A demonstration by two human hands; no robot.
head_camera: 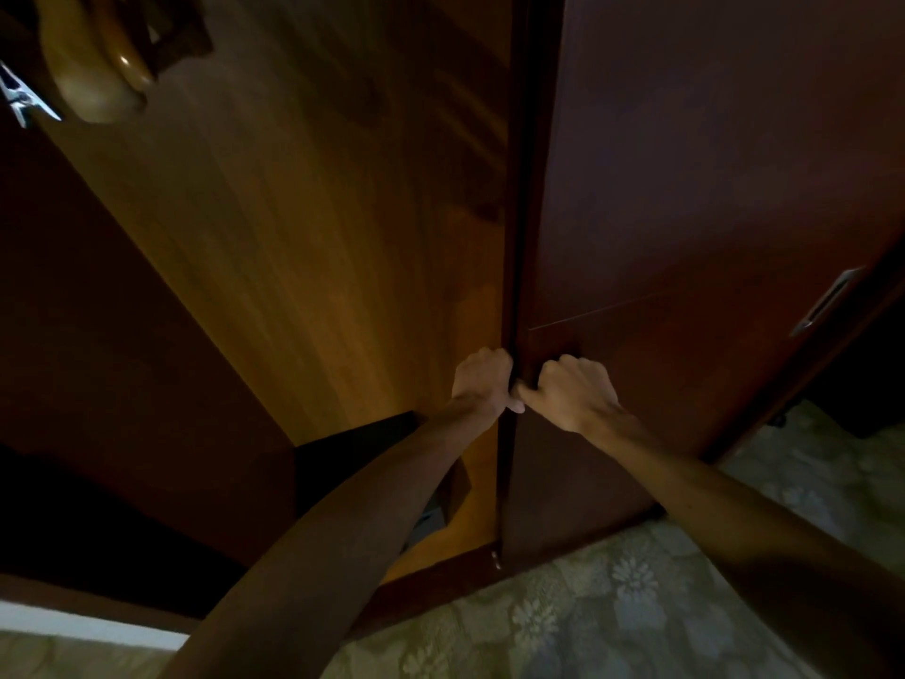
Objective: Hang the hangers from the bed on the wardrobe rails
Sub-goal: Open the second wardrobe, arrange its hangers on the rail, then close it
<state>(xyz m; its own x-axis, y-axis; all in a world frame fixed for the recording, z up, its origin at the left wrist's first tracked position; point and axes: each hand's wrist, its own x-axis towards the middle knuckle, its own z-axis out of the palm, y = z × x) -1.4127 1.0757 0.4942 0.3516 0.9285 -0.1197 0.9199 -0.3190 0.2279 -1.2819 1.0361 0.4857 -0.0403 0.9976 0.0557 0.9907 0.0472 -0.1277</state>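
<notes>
A dark wooden wardrobe fills the view. My left hand (482, 379) curls around the edge of the lighter left door (303, 227), and my right hand (573, 392) grips the edge of the darker right door (710, 188). Both hands meet at the narrow dark gap between the doors. At the top left a wooden hanger (93, 66) shows, blurred, with a metal clip (22, 98) beside it. No rail and no bed can be seen.
A metal recessed handle (827, 301) sits on a panel at the right. The floor (612, 605) is pale with a flower pattern. A dark box shape (352, 463) lies low inside the left opening. A white strip (88, 627) runs along the bottom left.
</notes>
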